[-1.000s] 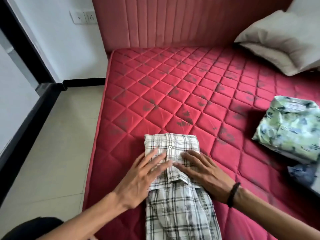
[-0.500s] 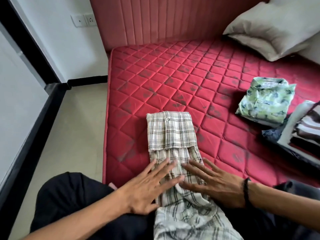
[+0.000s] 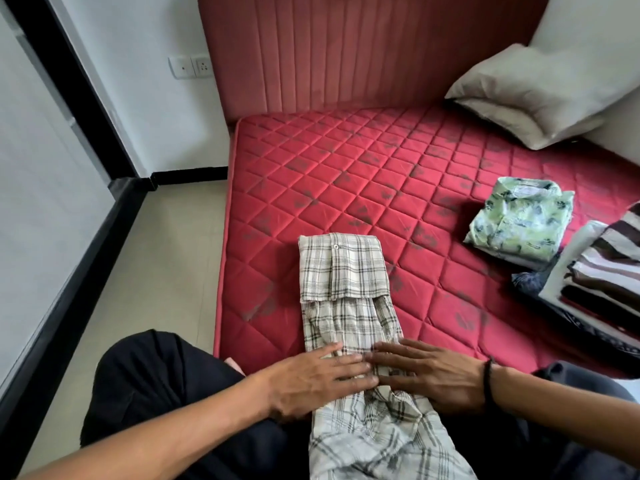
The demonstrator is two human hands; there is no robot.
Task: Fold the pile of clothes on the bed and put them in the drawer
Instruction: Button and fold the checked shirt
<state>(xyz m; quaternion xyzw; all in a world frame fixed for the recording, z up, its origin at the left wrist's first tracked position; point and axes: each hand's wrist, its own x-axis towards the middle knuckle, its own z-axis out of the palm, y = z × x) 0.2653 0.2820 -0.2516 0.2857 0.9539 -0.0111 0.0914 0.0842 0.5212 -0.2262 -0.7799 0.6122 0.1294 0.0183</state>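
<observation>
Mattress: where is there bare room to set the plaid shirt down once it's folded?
The widest bare patch of mattress runs from the plaid shirt up to the headboard, bordered right by the pillow and green shirt. A narrower strip lies between the plaid and green shirts. The right edge is crowded: the green shirt and striped stack sit close together.

A soft grey pillow (image 3: 540, 88) leans in the far corner by the red padded headboard (image 3: 346, 53). Two white wall sockets (image 3: 191, 66) sit on the white wall. The floor (image 3: 145, 289) is pale tile.
</observation>
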